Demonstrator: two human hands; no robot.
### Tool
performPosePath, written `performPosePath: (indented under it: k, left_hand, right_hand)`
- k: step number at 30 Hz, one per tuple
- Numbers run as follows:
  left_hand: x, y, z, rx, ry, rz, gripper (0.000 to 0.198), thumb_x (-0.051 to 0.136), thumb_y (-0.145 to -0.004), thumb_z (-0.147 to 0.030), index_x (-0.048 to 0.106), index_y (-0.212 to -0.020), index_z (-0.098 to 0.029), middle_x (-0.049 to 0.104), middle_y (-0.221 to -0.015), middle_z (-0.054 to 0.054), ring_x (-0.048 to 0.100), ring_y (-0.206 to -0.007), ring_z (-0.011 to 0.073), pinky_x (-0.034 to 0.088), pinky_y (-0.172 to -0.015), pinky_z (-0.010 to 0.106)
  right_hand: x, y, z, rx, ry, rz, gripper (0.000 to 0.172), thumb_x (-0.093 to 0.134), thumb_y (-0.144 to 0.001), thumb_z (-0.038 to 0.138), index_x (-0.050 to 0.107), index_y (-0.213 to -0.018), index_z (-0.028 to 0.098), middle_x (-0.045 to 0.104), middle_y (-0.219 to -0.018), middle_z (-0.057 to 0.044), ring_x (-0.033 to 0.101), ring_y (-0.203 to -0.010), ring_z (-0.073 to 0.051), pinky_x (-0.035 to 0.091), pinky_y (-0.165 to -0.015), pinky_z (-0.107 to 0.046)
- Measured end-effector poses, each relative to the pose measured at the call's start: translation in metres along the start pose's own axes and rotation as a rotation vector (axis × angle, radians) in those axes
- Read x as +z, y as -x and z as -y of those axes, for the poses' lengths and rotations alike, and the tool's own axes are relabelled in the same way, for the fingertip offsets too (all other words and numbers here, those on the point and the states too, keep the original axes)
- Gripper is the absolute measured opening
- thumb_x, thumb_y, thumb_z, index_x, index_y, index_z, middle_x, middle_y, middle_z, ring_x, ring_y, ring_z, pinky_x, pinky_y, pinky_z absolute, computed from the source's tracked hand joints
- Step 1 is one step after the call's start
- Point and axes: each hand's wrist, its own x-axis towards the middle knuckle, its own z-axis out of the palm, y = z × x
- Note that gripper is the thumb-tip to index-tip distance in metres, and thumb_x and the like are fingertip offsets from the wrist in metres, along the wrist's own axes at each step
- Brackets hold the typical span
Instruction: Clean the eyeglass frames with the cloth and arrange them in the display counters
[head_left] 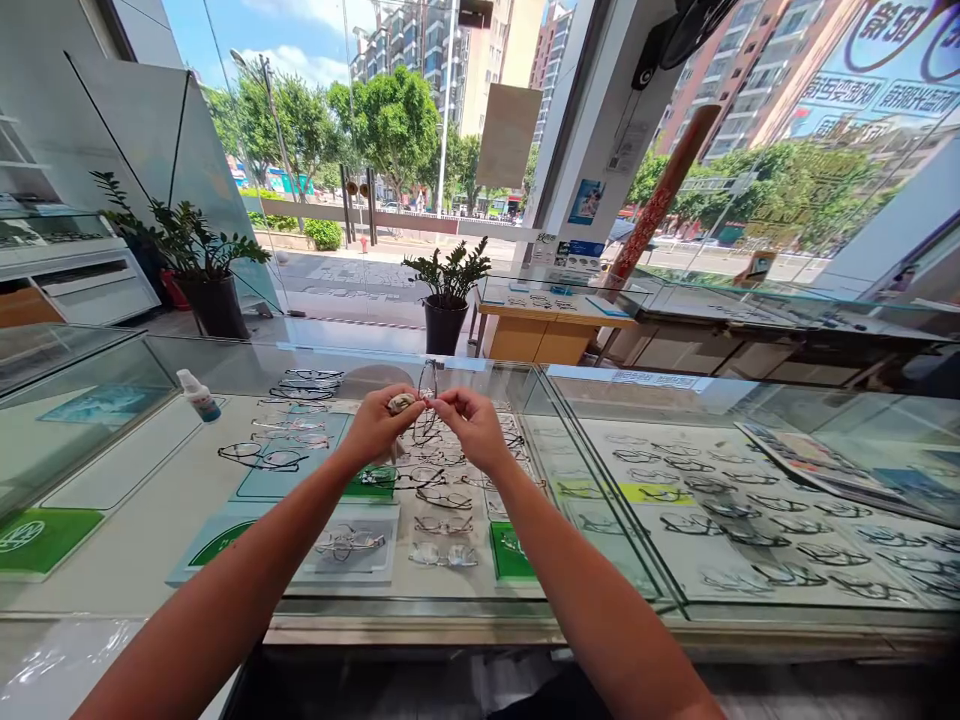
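Over the glass display case, both my hands meet around a pair of eyeglasses (428,376) with thin dark rims, held up on end. My left hand (379,425) is closed, gripping the glasses and a crumpled pale cloth (401,403) that hangs partly below the fingers. Thumb and fingers of my right hand (472,425) pinch the same frame from the other side. Fingers cover part of the frame. Below my hands, rows of eyeglasses (444,498) lie in the case. To the left, a dark-rimmed pair (259,457) and a stack of glasses (306,384) rest on the glass top.
A small spray bottle (198,396) stands on the counter at left. Another glass case (720,500) with several frames and a flat printed board (832,465) extends right. Beyond the counter are potted plants (446,300), a wooden display table (551,320) and glass doors.
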Motion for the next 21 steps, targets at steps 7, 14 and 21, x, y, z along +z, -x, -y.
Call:
performPosePath:
  k: [7,14,21]
  left_hand:
    - [0.001,0.002,-0.003,0.011,0.0,-0.02,0.04,0.083,-0.089,-0.059,0.072,-0.089,-0.02,0.05,-0.067,-0.003,0.039,-0.059,0.0128,0.029,-0.056,0.028]
    - [0.002,0.003,-0.003,-0.012,-0.002,0.012,0.044,0.08,-0.09,-0.065,0.067,-0.089,-0.023,0.049,-0.065,-0.003,0.042,-0.056,0.0137,0.032,-0.054,0.028]
    - [0.001,0.003,-0.004,0.025,-0.072,-0.01,0.038,0.078,-0.092,-0.058,0.067,-0.088,-0.022,0.052,-0.065,-0.003,0.044,-0.057,0.0146,0.035,-0.056,0.029]
  right_hand:
    - [0.0,0.001,0.003,-0.017,0.003,0.003,0.056,0.08,-0.088,0.075,0.071,-0.088,0.02,0.061,-0.076,-0.001,0.048,-0.071,-0.016,0.04,-0.066,-0.031]
    - [-0.001,0.002,0.008,-0.012,-0.018,0.04,0.057,0.08,-0.087,0.076,0.069,-0.087,0.021,0.06,-0.075,0.0,0.047,-0.07,-0.015,0.04,-0.065,-0.031]
    - [-0.004,0.003,0.011,-0.041,0.056,0.061,0.049,0.076,-0.093,0.069,0.068,-0.088,0.021,0.06,-0.075,0.0,0.049,-0.07,-0.016,0.04,-0.065,-0.032]
